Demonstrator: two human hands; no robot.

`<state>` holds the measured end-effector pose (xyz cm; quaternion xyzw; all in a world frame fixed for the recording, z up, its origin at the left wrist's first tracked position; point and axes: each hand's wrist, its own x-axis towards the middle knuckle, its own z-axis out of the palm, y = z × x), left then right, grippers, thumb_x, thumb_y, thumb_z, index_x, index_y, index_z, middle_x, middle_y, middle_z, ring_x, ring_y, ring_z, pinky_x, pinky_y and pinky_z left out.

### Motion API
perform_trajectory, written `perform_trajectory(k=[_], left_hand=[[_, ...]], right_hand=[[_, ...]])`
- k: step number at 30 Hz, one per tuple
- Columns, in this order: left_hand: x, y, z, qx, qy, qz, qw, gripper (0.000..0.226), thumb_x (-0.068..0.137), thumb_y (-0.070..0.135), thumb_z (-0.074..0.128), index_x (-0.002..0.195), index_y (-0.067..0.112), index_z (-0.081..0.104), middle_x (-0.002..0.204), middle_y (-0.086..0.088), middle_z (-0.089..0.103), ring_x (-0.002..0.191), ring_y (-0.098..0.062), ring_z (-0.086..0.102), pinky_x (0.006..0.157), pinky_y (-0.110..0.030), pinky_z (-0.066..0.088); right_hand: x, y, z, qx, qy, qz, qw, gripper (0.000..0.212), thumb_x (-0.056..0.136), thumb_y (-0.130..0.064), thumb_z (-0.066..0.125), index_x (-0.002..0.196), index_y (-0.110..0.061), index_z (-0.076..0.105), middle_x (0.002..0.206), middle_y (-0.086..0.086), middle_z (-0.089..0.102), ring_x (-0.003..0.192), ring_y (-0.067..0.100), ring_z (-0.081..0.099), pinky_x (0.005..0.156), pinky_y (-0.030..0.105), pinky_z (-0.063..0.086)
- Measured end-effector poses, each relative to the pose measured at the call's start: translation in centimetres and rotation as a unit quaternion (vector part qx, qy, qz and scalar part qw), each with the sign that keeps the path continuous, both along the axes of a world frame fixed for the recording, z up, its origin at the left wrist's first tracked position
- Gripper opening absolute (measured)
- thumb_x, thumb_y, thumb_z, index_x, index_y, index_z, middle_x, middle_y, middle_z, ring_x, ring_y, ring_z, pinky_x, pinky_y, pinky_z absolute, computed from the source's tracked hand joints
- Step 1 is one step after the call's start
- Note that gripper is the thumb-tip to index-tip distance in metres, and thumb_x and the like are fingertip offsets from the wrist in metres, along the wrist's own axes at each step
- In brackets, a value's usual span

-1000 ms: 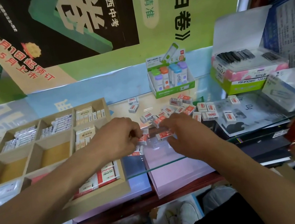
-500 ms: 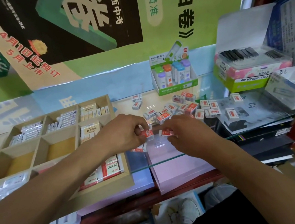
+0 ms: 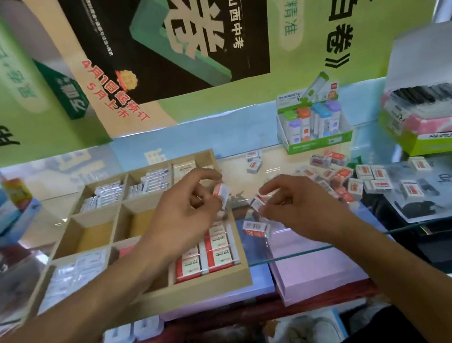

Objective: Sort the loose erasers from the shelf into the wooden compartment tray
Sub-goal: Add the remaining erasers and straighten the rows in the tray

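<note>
Nearest the camera two bare forearms reach in from the bottom corners over the front edge of a glass shelf (image 3: 315,250), under which pink and lilac boxes (image 3: 310,271) lie; the wooden compartment tray (image 3: 179,294) sits on the left part of the shelf, its near right compartment holding rows of red-and-white boxed erasers (image 3: 206,260) and its near left one filled with pale wrapped packs; the two middle compartments on the left show bare wood; the left hand (image 3: 184,217) hangs over the right side of the tray with its fingers curled, pinching a small red-and-white eraser (image 3: 223,197) between thumb and fingertips, tilted on edge just above the tray's right wall; the right hand (image 3: 299,207) is just beside it over the glass, fingers bent, gripping another eraser (image 3: 258,201) at its fingertips; a single eraser (image 3: 255,228) lies on the glass just below that hand; beyond and to the right a loose pile of erasers (image 3: 348,177) is scattered over the shelf, some resting on a grey printed sheet (image 3: 446,188); two more lie apart near the tray's far corner; the far tray compartments hold white packs; at the back stand a green display box of coloured correction tapes (image 3: 314,126) and, to the right, an open pink and green carton (image 3: 433,130), against a green poster wall
</note>
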<state>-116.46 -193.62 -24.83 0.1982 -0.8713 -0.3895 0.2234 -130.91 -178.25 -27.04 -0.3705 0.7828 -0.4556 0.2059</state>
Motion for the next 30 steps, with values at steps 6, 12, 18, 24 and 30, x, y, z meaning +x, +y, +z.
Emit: perform_trajectory(k=[6,12,18,24,30], left_hand=[[4.0,-3.7,1.0,0.032,-0.056,0.084,0.994,0.023,0.092,0.017,0.057,0.095,0.037,0.066,0.074,0.004,0.067,0.069,-0.01,0.065,0.062,-0.03,0.052],[6.6,-8.8,0.7,0.095,-0.116,0.136,0.979,0.01,0.084,0.022,0.072,0.091,0.026,0.065,0.077,0.0,0.075,0.074,-0.014,0.069,0.075,-0.029,0.053],[4.6,-12.0,0.1,-0.012,-0.235,0.09,0.968,0.012,0.08,0.021,0.076,0.074,0.026,0.067,0.074,0.011,0.068,0.077,-0.012,0.065,0.077,-0.026,0.051],[4.3,-12.8,0.5,-0.169,-0.28,-0.065,0.943,0.04,0.079,0.005,0.068,0.108,0.032,0.072,0.101,0.015,0.068,0.087,0.0,0.059,0.082,-0.017,0.046],[4.2,-13.0,-0.8,-0.197,-0.26,-0.064,0.943,0.019,0.083,0.016,0.07,0.098,0.027,0.073,0.089,0.015,0.063,0.082,-0.005,0.057,0.074,-0.019,0.044]], right_hand=[[3.0,-4.6,1.2,-0.004,-0.025,0.079,0.997,0.025,0.087,-0.027,0.068,0.11,-0.033,0.058,0.097,-0.005,0.071,0.08,0.012,0.069,0.069,0.028,0.057],[4.2,-9.3,1.9,-0.024,0.009,0.084,0.996,0.016,0.085,-0.032,0.067,0.1,-0.029,0.065,0.09,-0.009,0.07,0.079,0.009,0.066,0.071,0.028,0.051],[5.3,-12.5,2.1,-0.036,0.021,0.051,0.998,0.014,0.085,-0.028,0.069,0.097,-0.022,0.067,0.081,-0.008,0.069,0.072,0.005,0.066,0.049,0.004,0.041],[5.3,-13.3,1.7,0.011,0.105,0.05,0.993,0.016,0.085,-0.025,0.068,0.1,-0.028,0.066,0.087,-0.01,0.067,0.075,-0.002,0.06,0.059,0.01,0.042],[4.9,-12.7,2.1,0.009,0.092,0.031,0.995,0.018,0.084,-0.03,0.07,0.102,-0.029,0.066,0.089,-0.011,0.071,0.077,0.0,0.064,0.06,0.01,0.044]])
